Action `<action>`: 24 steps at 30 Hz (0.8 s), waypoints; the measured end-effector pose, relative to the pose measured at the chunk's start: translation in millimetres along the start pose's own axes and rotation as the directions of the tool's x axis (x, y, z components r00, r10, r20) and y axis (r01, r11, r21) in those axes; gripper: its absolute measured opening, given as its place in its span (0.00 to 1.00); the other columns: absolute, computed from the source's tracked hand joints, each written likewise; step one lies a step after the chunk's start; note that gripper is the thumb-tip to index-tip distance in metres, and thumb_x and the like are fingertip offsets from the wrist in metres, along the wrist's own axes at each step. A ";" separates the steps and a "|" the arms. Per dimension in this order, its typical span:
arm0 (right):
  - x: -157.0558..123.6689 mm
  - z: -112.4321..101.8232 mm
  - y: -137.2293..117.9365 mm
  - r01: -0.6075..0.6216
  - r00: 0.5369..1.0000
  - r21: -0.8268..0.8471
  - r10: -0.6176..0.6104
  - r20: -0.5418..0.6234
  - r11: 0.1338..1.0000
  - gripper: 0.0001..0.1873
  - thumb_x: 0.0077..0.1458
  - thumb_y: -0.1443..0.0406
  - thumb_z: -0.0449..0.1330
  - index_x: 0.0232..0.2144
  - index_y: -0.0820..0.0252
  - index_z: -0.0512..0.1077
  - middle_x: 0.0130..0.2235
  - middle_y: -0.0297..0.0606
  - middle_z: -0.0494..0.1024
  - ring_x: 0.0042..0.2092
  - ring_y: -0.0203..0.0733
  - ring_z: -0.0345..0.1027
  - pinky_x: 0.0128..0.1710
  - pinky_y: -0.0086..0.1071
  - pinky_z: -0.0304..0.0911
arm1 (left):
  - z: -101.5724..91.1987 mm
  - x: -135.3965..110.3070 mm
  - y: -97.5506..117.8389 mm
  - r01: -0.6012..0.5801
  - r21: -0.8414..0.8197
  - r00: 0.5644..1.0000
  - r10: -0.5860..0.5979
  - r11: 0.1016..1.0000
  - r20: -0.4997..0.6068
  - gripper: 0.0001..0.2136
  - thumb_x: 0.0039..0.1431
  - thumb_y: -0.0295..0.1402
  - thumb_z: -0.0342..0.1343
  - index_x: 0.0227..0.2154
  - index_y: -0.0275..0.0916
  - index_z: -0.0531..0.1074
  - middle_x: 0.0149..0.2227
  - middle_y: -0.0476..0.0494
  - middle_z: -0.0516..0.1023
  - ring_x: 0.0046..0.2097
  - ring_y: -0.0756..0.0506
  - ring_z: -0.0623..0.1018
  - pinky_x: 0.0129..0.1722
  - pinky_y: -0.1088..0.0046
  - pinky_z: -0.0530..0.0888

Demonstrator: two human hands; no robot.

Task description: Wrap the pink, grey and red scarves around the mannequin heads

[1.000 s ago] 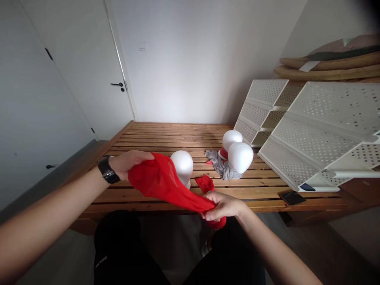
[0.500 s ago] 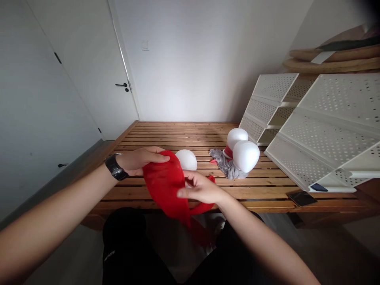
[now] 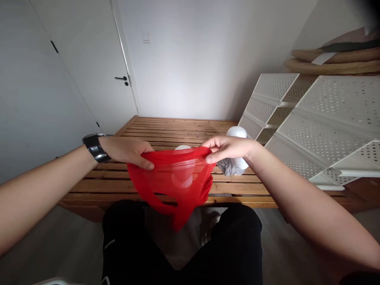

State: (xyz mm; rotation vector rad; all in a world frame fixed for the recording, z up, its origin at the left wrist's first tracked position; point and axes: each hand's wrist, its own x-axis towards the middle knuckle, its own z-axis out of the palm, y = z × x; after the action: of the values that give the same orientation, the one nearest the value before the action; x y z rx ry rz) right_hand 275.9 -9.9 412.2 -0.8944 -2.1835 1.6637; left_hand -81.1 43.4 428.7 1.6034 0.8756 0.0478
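Observation:
Both my hands hold a sheer red garment (image 3: 169,178) stretched out in front of me, above the near edge of a slatted wooden platform (image 3: 178,132). My left hand (image 3: 130,152), with a black watch on its wrist, pinches the garment's upper left edge. My right hand (image 3: 230,148) pinches the upper right edge. A white foam head form (image 3: 183,174) shows through the thin red fabric. Behind my right hand stand another white head form (image 3: 236,132) and a crumpled grey cloth (image 3: 227,168).
White perforated shelf racks (image 3: 311,126) lie tilted on the platform's right side. A white door with a black handle (image 3: 121,78) is at the back left. My knees in black trousers (image 3: 178,241) are below the garment.
My right hand let go of the garment's lower end, rose and took the upper right edge. The bunched red fabric is now spread wide between both hands. The view shifted slightly.

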 end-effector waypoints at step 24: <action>11.3 22.5 -0.4 -0.059 0.998 0.180 0.059 0.001 0.982 0.16 0.56 0.55 0.63 0.26 0.62 0.72 0.16 0.24 0.58 0.18 0.28 0.46 0.15 0.24 0.46 | -7.6 12.4 50.9 -0.192 -0.231 0.972 0.152 0.954 -0.179 0.05 0.52 0.32 0.68 0.33 0.42 0.80 0.23 0.49 0.77 0.31 0.46 0.77 0.31 0.77 0.69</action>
State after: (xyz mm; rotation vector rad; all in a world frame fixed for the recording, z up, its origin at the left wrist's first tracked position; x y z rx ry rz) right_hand 254.7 -20.7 403.6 -0.9194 -1.9821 1.8496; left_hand -50.6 58.3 469.2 1.4499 0.8140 0.3992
